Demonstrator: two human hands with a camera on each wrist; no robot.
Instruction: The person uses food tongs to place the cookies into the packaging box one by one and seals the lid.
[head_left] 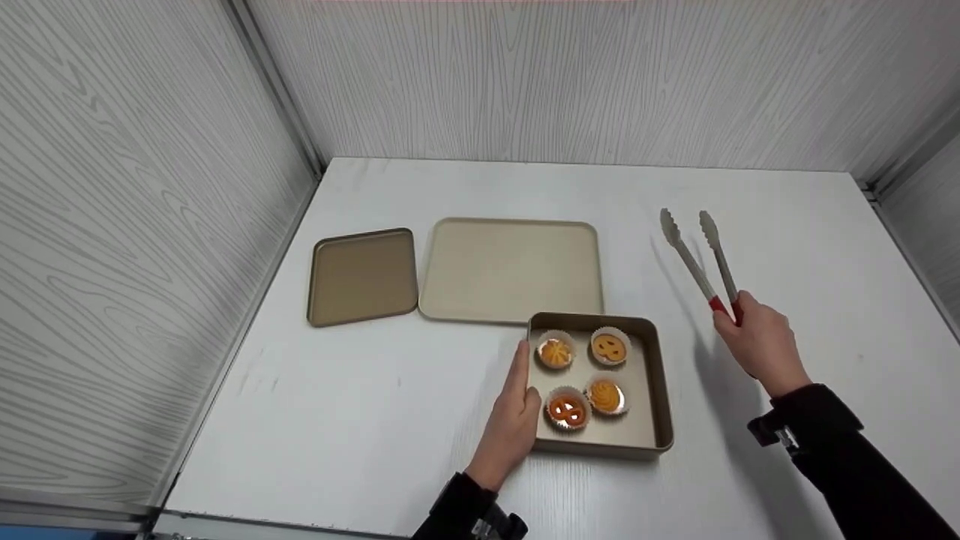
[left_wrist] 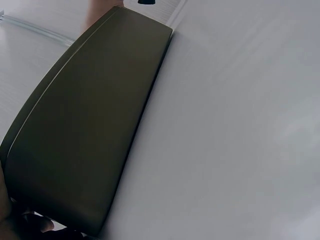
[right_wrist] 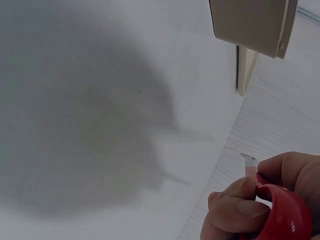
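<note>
A deep square baking pan stands at the front, slightly right of centre. Inside it sit several small tarts in white paper cups, among them a pretzel-shaped one and a swirled one. My left hand holds the pan's left side, fingers along the outer wall and thumb at the rim. The left wrist view is filled mostly by the pan's side wall. Right of the pan, my right hand grips metal tongs by their red handles. Their tips are spread, with nothing between them.
Behind the pan lies a large beige tray, its front right corner partly hidden by the pan. A smaller brown tray lies to its left. Grey wood-grain panels enclose the white table at the back and sides.
</note>
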